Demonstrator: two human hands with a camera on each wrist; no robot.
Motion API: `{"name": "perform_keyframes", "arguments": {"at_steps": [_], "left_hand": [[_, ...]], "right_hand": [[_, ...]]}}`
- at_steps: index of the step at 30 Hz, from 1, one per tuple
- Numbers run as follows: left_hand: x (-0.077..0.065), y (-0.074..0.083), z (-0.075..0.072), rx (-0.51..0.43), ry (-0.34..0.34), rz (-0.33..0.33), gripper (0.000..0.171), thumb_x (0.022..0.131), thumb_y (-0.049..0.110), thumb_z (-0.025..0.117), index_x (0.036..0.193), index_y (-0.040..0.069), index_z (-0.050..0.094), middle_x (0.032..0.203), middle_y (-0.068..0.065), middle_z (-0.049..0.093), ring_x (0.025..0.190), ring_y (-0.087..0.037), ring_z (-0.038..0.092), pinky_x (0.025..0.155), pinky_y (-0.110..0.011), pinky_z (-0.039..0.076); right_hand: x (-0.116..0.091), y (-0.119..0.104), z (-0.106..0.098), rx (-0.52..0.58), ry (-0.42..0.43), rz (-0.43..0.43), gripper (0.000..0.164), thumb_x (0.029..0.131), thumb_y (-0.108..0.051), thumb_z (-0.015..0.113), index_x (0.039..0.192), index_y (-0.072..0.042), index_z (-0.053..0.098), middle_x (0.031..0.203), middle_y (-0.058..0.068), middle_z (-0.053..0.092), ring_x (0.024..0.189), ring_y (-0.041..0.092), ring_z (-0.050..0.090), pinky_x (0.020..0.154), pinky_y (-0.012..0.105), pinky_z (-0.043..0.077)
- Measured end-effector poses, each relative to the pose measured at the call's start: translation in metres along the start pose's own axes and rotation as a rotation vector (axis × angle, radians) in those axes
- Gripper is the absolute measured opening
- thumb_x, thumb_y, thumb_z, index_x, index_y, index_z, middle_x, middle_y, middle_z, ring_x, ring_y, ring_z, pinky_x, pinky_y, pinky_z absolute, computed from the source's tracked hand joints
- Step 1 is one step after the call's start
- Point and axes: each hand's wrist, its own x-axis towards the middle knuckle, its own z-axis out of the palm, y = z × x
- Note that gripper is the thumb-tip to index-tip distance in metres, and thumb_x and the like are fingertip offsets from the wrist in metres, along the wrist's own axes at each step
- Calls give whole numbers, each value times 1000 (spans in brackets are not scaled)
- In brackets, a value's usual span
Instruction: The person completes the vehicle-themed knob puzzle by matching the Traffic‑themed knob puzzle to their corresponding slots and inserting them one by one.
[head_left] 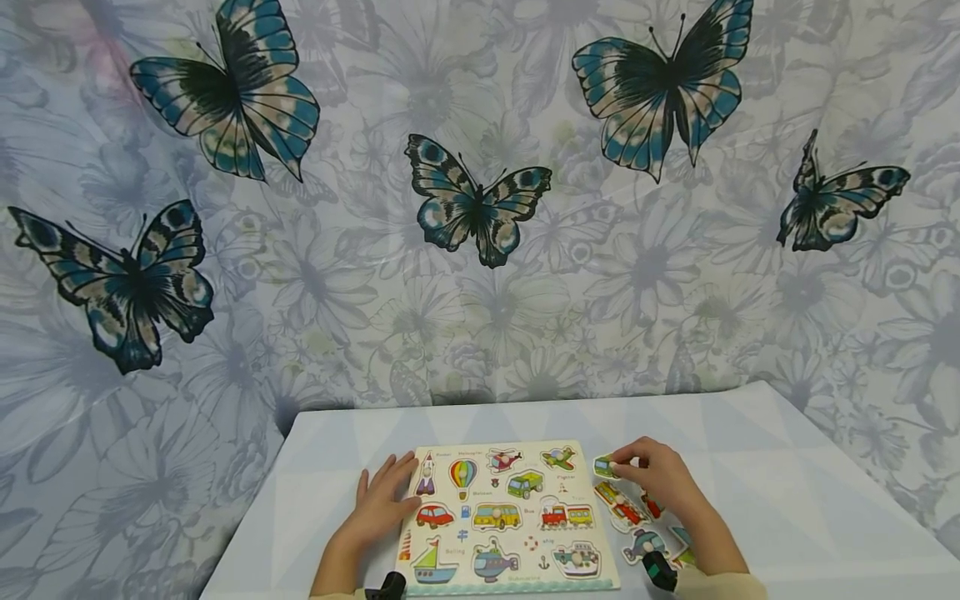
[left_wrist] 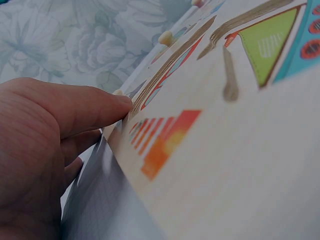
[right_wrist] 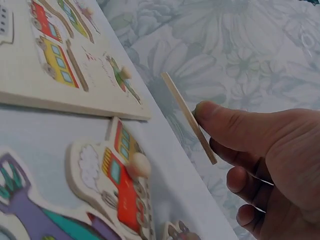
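A wooden puzzle board (head_left: 442, 446) printed with vehicles lies on the table. At its left edge my left hand (head_left: 381, 500) rests with fingers spread, the thumb (left_wrist: 95, 105) touching the edge in the left wrist view. Beyond the board's right side, my right hand (head_left: 660, 475) pinches a green vehicle puzzle piece (head_left: 603, 467) between thumb and fingers. In the right wrist view the piece (right_wrist: 189, 117) is edge-on, held above the table. Below that hand lie loose knobbed pieces: a train piece (head_left: 621, 505), a blue-grey piece (head_left: 642, 545) and others partly hidden by the forearm.
The white table (head_left: 337, 433) reaches back to a curtain (head_left: 480, 333) with butterflies. A fighter plane piece (right_wrist: 120, 77) with a knob sits in the board's upper right. Dark wrist devices (head_left: 660, 572) show at both sleeves.
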Motion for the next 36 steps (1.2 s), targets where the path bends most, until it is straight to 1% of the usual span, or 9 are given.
{"name": "perform_keyframes", "arguments": {"at_steps": [4, 8, 14, 19, 24, 27, 30, 33, 36], "left_hand": [[-1, -1, 0, -1, 2, -7, 64, 85, 13, 73, 145, 7, 52, 161, -12, 38, 153, -43, 17, 117, -69, -14], [-2, -3, 0, -12, 0, -19, 64, 85, 14, 73, 145, 7, 52, 161, -11, 38, 154, -42, 16, 117, -68, -15], [-4, -4, -2, -9, -5, -26, 64, 85, 15, 73, 145, 7, 52, 161, -11, 38, 154, -42, 16, 118, -68, -14], [-5, -4, -4, -14, 4, -20, 64, 85, 14, 74, 145, 6, 52, 161, -12, 38, 153, -43, 16, 117, -69, -15], [-4, -1, -1, -21, -2, 0, 64, 85, 13, 73, 145, 6, 52, 160, -13, 39, 153, -44, 16, 116, -70, -14], [-3, 0, 0, -25, 0, 14, 64, 85, 13, 73, 145, 6, 52, 160, -13, 39, 153, -44, 17, 116, -70, -14], [-1, 0, 0, -22, 10, 11, 64, 85, 14, 72, 145, 7, 51, 160, -12, 39, 154, -43, 16, 117, -69, -14], [0, -1, -1, -23, 16, 21, 64, 85, 14, 73, 145, 7, 52, 160, -13, 40, 153, -43, 17, 117, -70, -13], [0, -1, 0, -23, 8, 23, 64, 85, 15, 73, 145, 7, 52, 160, -12, 39, 153, -43, 17, 117, -69, -13]], "right_hand": [[0, -6, 8, 4, -13, -18, 13, 87, -23, 76, 98, -17, 77, 96, -1, 65, 66, 13, 43, 53, 26, 42], [-1, -10, 18, 2, -18, -34, 10, 87, -22, 76, 95, -18, 77, 93, -3, 65, 66, 11, 42, 56, 25, 37], [0, -18, 32, 18, -38, -37, 8, 86, -23, 77, 93, -19, 77, 90, -4, 63, 63, 11, 42, 53, 25, 38], [1, -23, 42, 8, -40, -52, 7, 86, -24, 78, 92, -21, 76, 89, -6, 62, 63, 10, 42, 54, 24, 38], [-1, -24, 48, 20, -57, -78, 6, 86, -23, 77, 92, -22, 75, 89, -6, 60, 60, 9, 42, 51, 24, 38], [1, -26, 50, 26, -51, -102, 6, 86, -23, 76, 92, -22, 76, 89, -6, 61, 62, 8, 42, 52, 24, 38], [4, -29, 53, 40, -49, -125, 6, 87, -24, 76, 93, -23, 76, 90, -7, 62, 63, 7, 43, 54, 23, 39], [7, -34, 55, 55, -51, -148, 6, 87, -24, 76, 93, -23, 76, 90, -7, 62, 64, 6, 44, 54, 22, 40], [10, -38, 58, 65, -55, -170, 6, 88, -24, 76, 93, -23, 75, 90, -6, 63, 64, 6, 45, 55, 23, 41]]}}
